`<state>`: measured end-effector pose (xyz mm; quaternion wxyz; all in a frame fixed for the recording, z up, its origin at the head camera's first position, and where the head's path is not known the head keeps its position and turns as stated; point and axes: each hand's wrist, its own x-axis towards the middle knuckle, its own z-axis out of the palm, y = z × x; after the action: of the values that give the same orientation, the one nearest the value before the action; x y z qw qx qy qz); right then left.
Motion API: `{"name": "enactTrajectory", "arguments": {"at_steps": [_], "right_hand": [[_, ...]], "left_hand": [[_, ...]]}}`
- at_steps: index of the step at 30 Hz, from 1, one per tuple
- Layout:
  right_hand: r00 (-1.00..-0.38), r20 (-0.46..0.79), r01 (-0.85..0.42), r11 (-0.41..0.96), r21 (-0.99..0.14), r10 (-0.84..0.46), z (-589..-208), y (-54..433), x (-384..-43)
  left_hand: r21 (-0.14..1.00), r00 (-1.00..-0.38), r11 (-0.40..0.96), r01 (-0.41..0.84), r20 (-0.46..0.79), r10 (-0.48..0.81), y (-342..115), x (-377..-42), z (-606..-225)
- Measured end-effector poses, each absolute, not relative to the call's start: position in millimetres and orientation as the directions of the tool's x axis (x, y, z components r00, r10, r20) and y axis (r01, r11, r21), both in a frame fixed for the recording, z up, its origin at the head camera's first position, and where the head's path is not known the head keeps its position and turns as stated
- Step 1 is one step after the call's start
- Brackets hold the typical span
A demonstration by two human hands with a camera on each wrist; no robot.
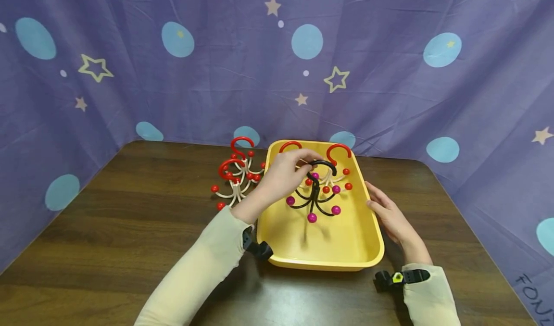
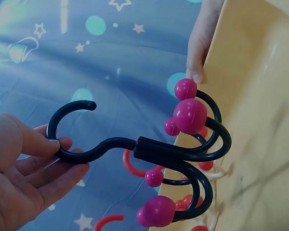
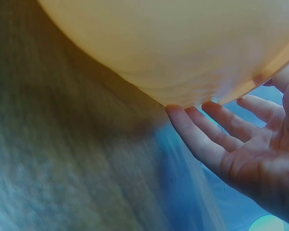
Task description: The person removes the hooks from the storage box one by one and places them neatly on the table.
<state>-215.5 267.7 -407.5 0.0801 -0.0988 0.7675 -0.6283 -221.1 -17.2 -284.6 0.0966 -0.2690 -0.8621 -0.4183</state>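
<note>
In the head view my left hand is over the yellow tub. It pinches the curved top of a black multi-arm hanger hook between thumb and fingers. Several curved arms spread from the hanger's stem, each tipped with a pink ball. The hanger hangs upright inside the tub's outline. My right hand is at the tub's right side. Its fingers reach out fairly straight, with fingertips against the outer wall and the thumb near the rim.
Inside the tub's far end stand white hangers with red hooks and red balls, partly hidden by my left hand. Two similar red-hooked hangers stand on the brown table, left of the tub. A purple patterned curtain surrounds the table.
</note>
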Motion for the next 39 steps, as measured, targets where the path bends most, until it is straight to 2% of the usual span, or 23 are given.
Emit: {"name": "enactTrajectory", "arguments": {"at_steps": [8, 17, 39], "right_hand": [[-0.967, 0.007, -0.057, 0.189, -0.980, -0.256, -408, 267, -216], [-0.968, -0.001, -0.050, 0.196, -0.979, -0.251, -409, 266, -216], [-0.970, -0.008, -0.042, 0.200, -0.979, -0.243, -407, 265, -215]], "left_hand": [[0.654, -0.813, 0.483, 0.583, 0.479, 0.333, -41, -218, -281], [0.686, -0.818, 0.447, 0.574, 0.504, 0.276, -68, -212, -277], [0.689, -0.826, 0.482, 0.542, 0.544, 0.151, -128, -195, -277]]}}
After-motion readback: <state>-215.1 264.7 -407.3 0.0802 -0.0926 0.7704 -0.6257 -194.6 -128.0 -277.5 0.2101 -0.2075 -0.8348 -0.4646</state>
